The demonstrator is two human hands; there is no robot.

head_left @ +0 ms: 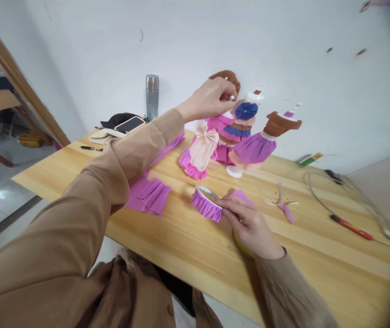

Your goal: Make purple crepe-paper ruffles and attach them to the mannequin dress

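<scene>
Doll (201, 148) in a pink crepe dress stands upright at the far side of the table (181, 241). Its long axis is vertical, with the skirt flared on the wood and the head up against the white wall. Brown hairpiece (228, 76) sits at its top.

Left hand (211, 98) is raised to the doll's head, fingers drawn together in a pinch just under the hairpiece, with a small white bit at the fingertips (231, 97).

Two more dolls stand just beside it: one with a blue rosette (245, 110), one with a purple skirt (254, 148) and a brown top.

Ruffled ring (206, 204) of purple crepe lies nearer on the table, tilted, its white rim facing up and away.

Right hand (251, 225) is low and loosely open — not clenched — with the fingertips resting on the ring's near edge. Something yellow shows under the palm, possibly a tape roll; the view is too poor to say.

Pleated purple paper (152, 195) lies left of the ring. Bottle (152, 95) and phone (129, 124) sit at the far left — a red-handled screwdriver (352, 227) well apart on the right.
</scene>
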